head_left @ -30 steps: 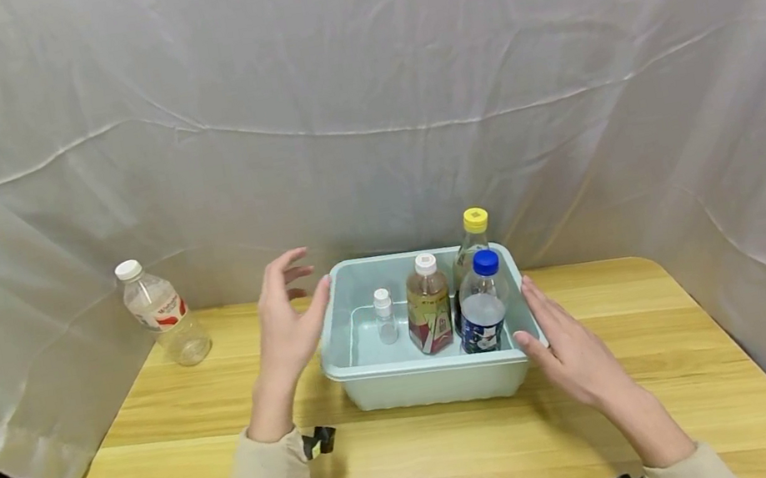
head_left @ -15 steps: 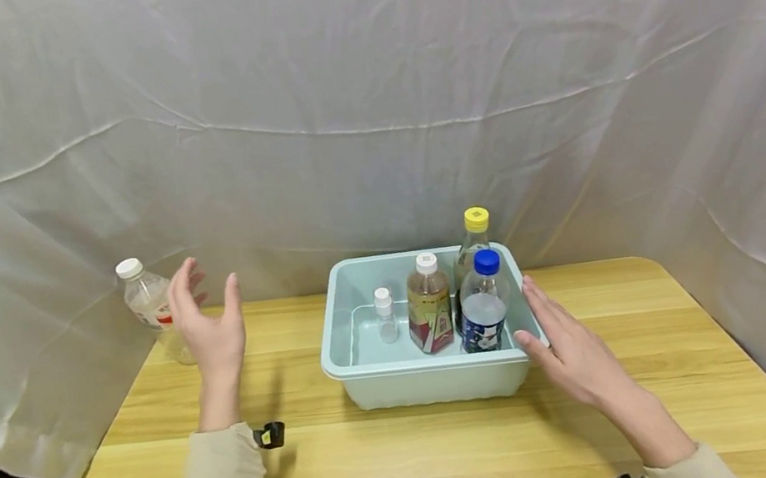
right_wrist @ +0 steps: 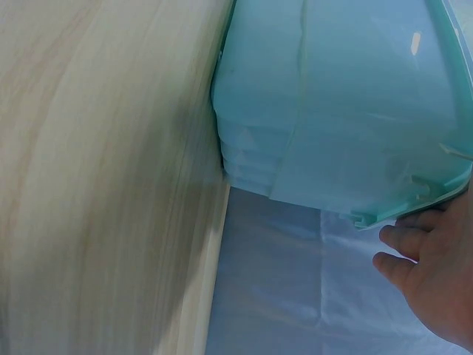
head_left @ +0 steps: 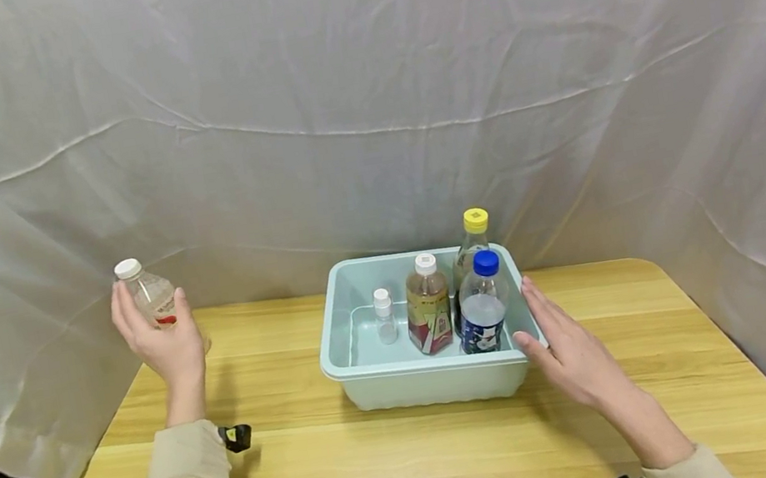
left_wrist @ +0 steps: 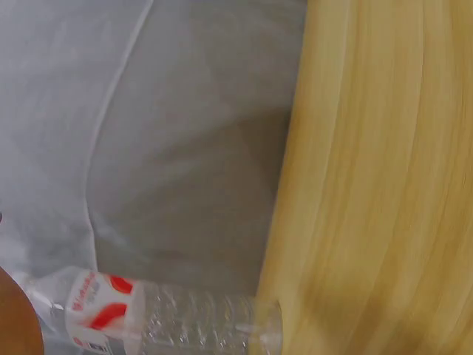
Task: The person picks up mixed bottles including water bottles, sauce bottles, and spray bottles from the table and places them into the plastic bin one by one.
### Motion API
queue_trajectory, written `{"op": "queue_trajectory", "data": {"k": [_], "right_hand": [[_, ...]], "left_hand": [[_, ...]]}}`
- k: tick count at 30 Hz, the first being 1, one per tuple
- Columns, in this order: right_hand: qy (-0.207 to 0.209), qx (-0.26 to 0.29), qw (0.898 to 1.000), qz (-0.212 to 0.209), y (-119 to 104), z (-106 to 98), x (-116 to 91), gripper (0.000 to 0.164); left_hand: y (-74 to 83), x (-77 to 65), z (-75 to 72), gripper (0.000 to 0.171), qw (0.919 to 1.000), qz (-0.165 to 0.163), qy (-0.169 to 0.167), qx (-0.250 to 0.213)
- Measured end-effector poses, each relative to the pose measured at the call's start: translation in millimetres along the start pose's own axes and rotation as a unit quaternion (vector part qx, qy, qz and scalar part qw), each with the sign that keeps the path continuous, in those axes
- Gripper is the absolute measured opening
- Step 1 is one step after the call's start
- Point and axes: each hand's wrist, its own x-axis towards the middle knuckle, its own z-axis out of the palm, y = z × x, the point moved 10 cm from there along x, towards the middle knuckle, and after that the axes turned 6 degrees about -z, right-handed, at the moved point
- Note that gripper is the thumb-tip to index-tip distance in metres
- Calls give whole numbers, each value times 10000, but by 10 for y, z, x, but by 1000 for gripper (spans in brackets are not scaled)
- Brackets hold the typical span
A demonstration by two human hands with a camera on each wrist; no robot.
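Note:
My left hand point(head_left: 163, 343) is at a clear plastic bottle point(head_left: 156, 299) with a white cap and a red-and-white label, at the table's left. Its fingers lie on the bottle's left side and the thumb on its right; whether they press on it is hidden. In the left wrist view the bottle point(left_wrist: 185, 316) stands beside the thumb point(left_wrist: 16, 319). My right hand point(head_left: 578, 350) touches the right rim of a light blue bin point(head_left: 437, 382), fingers extended. In the right wrist view, fingertips point(right_wrist: 403, 240) lie just under the rim of the bin point(right_wrist: 347, 103).
Inside the bin stand a small white-capped bottle point(head_left: 384, 316), a brown drink bottle point(head_left: 428, 306), a yellow-capped bottle point(head_left: 474, 229) and a blue-capped bottle point(head_left: 483, 307). The wooden table point(head_left: 407, 472) meets a grey curtain point(head_left: 361, 107) behind and at the sides.
My left hand has moved left, from beside the bin to the clear bottle, its fingers and thumb now on either side of it. The right hand and the bin have stayed put.

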Motion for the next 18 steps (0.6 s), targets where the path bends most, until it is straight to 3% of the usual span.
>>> {"op": "queue_trajectory", "data": {"k": [9,13,18], "right_hand": [[3,-7,10000,14,2,4,-4,69],[11,-17,10000,17,-3,5,-9,69],[10,-16,10000,34,-7,0,-12,69]], "left_hand": [[-257,160,-25,76,9964,-761,-208,319],[-350,213,6,77,9917,-1084,-459,520],[-495,279,52,78,9863,-1276,-706,774]]}}
